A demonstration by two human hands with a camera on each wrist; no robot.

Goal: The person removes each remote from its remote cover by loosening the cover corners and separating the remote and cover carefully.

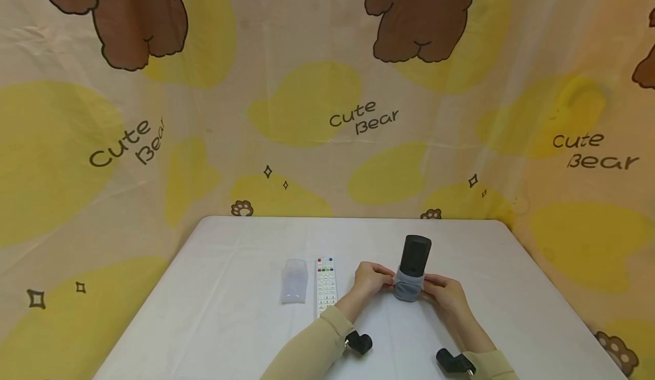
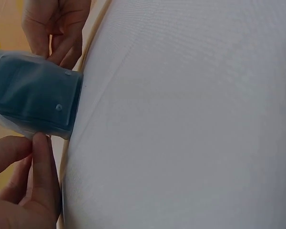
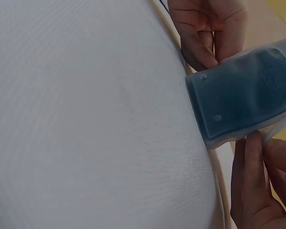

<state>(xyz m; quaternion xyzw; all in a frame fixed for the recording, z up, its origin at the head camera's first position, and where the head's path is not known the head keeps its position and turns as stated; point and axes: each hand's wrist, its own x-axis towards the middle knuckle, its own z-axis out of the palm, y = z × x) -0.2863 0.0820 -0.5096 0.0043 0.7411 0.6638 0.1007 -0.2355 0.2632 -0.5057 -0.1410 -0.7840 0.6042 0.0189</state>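
Observation:
A black remote control [image 1: 415, 255] stands upright, its lower part inside a translucent cover [image 1: 408, 290] that is bunched around it. My left hand [image 1: 372, 279] pinches the cover's left edge between thumb and fingers. On the opposite side my right hand [image 1: 447, 293] pinches the cover's other edge. Both wrist views show the cover's bottom end close, with two small round studs on it; the dark remote shows through the film in the left wrist view, where my left hand [image 2: 26, 183] grips from below.
Left of the hands, a white remote control [image 1: 326, 280] with many buttons lies on the white table [image 1: 245, 334], partly behind my left forearm. Beside it lies another flat translucent cover [image 1: 294, 281]. A patterned curtain [image 1: 307, 107] hangs behind the table's far edge.

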